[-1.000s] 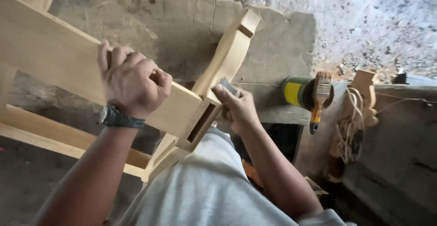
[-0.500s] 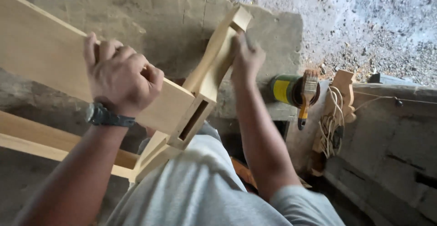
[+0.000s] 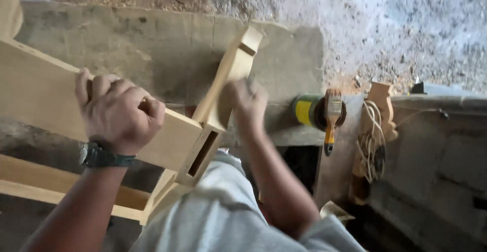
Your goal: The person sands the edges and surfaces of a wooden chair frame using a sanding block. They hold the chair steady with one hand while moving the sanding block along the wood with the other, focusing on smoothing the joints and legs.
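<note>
The pale wooden frame [image 3: 167, 140] lies tilted across your lap, its curved leg [image 3: 228, 74] rising away from you towards the grey stone slab [image 3: 152, 44] beyond. Your left hand [image 3: 116, 112] is clenched over the top edge of the frame's wide rail [image 3: 40, 94], fingers [image 3: 101, 87] curled over the far side and a dark wristwatch [image 3: 99, 156] just below the knuckles. Your right hand [image 3: 248, 102] presses against the side of the curved leg, just above the open mortise slot [image 3: 203, 153]; it is motion-blurred, so whether its fingers grip anything cannot be told. Right of those fingers, a green and yellow can [image 3: 309, 111] lies on its side with an orange-handled brush [image 3: 332, 117] across its mouth. Further right, coiled cord [image 3: 370, 145] hangs beside a carved wooden piece [image 3: 381, 102].
</note>
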